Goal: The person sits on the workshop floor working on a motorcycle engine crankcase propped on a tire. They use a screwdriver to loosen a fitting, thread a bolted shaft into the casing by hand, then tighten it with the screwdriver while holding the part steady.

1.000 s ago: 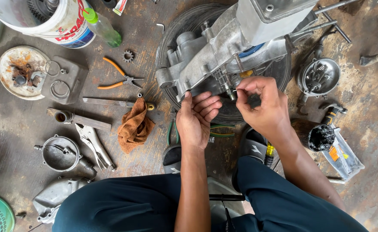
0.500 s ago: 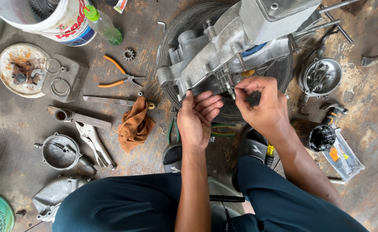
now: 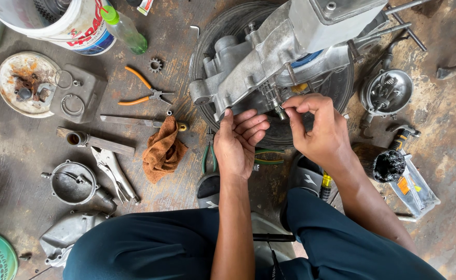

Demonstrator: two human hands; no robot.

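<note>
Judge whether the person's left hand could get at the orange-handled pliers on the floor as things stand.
Probably yes: the left hand is cupped under the engine casing, and the orange-handled pliers lie uncovered to its left.

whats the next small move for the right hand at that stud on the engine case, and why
Probably keep turning the small part with the fingertips. The right hand pinches something small at a stud on the grey engine case, while the left hand rests open against the case's lower edge, steadying it. No tool is in either hand; the pliers lie apart on the floor.

single head-worn view, steep downward look, close over both hands, floor (image 3: 25, 150) left and right, knees near; engine casing (image 3: 249, 67) far
</note>
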